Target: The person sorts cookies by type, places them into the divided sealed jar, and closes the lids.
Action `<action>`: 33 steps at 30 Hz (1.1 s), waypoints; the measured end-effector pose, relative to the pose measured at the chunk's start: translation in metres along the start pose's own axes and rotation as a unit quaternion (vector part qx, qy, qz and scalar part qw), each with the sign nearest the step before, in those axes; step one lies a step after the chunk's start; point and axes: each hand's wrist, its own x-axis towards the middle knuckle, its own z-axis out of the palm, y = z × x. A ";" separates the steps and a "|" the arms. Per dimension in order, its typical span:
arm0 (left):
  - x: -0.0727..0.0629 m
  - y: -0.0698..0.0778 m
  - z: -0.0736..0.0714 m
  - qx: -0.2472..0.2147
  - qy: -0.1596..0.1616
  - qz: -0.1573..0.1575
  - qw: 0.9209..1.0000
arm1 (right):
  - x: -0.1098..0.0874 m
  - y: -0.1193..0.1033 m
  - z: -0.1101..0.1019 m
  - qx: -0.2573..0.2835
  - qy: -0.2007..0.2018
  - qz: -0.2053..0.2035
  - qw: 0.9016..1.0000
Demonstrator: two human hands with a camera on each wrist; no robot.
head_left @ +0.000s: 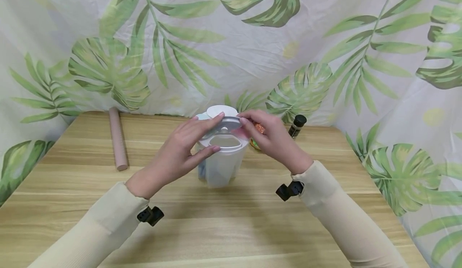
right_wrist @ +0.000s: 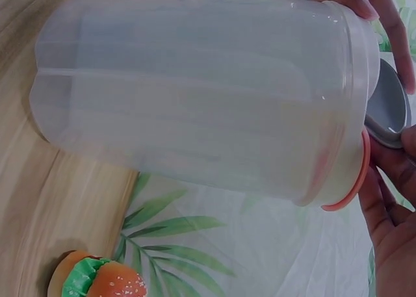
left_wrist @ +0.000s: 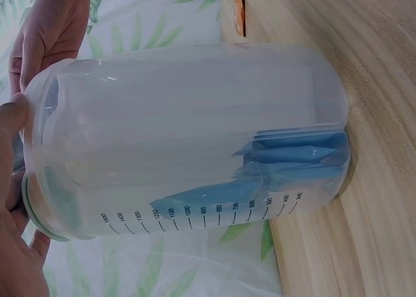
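A clear, divided plastic storage canister [head_left: 221,169] stands upright on the table, with measuring marks on its side. Blue packets [left_wrist: 292,154] lie inside one compartment. Its grey flap lid [right_wrist: 388,105] is raised over the front pouring opening. My right hand [head_left: 268,133] pinches the edge of this flap between thumb and fingers. Across the canister's top spreads my left hand [head_left: 180,145], thumb at the front rim and straight index finger at the grey flap. A white flap [head_left: 220,110] and a red-edged one [right_wrist: 354,186] show beside the grey one.
Right of the canister sits a toy hamburger [right_wrist: 97,275], partly hidden by my right hand in the head view. Behind it stands a small black-capped bottle [head_left: 298,124]. A pink cylinder [head_left: 118,139] lies at the table's left. A leaf-print cloth [head_left: 252,59] hangs behind the table.
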 end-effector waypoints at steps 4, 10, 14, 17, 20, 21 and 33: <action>0.000 -0.002 0.000 -0.009 0.006 -0.002 1.000 | 0.002 -0.001 0.001 -0.005 0.003 0.010 1.000; 0.001 -0.002 0.001 -0.038 0.014 -0.010 0.999 | 0.001 -0.002 -0.004 -0.005 -0.009 0.015 1.000; 0.002 -0.001 0.000 -0.046 0.010 -0.013 0.999 | -0.002 0.001 -0.011 0.019 -0.003 0.006 1.000; 0.002 -0.001 -0.001 -0.048 0.005 -0.017 0.999 | -0.005 0.009 -0.019 0.033 0.025 0.007 0.999; 0.002 0.000 -0.002 -0.050 -0.001 -0.021 0.999 | -0.013 0.021 -0.029 0.031 0.050 0.030 0.998; 0.002 0.000 -0.002 -0.052 -0.003 -0.022 0.998 | -0.017 0.026 -0.033 0.026 0.053 0.043 0.997; 0.006 -0.001 -0.004 -0.073 -0.008 -0.036 0.997 | -0.079 0.102 -0.063 -0.060 -0.074 0.285 0.954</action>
